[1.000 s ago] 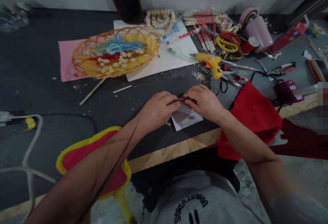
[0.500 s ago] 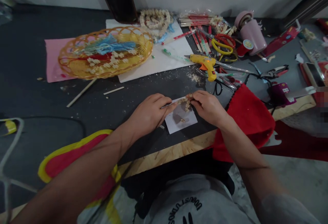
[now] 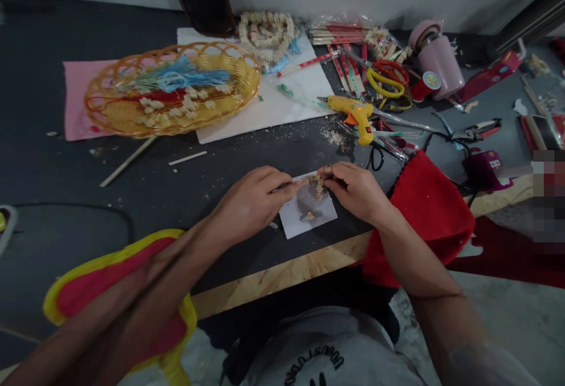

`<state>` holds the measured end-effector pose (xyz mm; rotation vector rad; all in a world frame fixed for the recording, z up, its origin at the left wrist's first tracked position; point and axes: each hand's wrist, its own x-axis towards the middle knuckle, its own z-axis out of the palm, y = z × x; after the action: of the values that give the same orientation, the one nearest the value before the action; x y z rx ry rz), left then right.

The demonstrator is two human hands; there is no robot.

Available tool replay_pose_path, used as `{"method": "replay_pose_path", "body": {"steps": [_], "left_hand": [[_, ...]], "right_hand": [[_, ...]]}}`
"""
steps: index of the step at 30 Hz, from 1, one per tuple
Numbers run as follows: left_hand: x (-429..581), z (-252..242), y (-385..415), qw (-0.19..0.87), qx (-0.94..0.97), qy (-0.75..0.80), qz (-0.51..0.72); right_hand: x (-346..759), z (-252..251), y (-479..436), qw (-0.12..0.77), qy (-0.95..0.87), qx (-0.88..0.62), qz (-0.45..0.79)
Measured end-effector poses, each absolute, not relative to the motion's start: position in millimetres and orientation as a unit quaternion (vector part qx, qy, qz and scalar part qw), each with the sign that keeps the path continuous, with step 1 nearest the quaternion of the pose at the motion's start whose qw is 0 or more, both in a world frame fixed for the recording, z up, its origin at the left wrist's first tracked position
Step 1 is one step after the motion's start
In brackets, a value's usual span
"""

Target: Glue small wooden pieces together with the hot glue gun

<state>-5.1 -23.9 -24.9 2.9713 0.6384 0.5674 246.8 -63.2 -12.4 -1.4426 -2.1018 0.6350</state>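
Observation:
Over a small white sheet of paper (image 3: 293,226), both hands meet close together. My right hand (image 3: 356,193) is closed, pinching a short strand of pale, knobbly beads (image 3: 318,190) that curves down from its fingertips. My left hand (image 3: 258,200) is also closed, its fingertips near the strand's upper left end. A thin dark tool (image 3: 281,187) shows between the left thumb and forefinger; its kind cannot be made out. On the paper, below the strand, lies a small pale piece (image 3: 310,215).
Behind are an oval wicker basket (image 3: 106,124) with blue tassels, a yellow glue gun (image 3: 353,114), yellow-handled scissors (image 3: 386,87) and a pink bottle (image 3: 441,65). Red cloth (image 3: 424,209) hangs over the table edge at right. A yellow-rimmed red cushion-like piece (image 3: 110,271) lies under my left forearm.
The view has shifted slightly. Both hands stay at the paper with the strand between them; the left fingertips have moved a little away from the strand's hanging part.

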Motion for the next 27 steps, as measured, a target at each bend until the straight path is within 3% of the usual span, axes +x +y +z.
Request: {"method": "replay_pose_path", "body": {"steps": [27], "left_hand": [[-8,-25,-25,0.069,0.968,0.211,0.119]], "right_hand": [[255,-2,-67,0.230,-0.824,-0.464,0.228]]}}
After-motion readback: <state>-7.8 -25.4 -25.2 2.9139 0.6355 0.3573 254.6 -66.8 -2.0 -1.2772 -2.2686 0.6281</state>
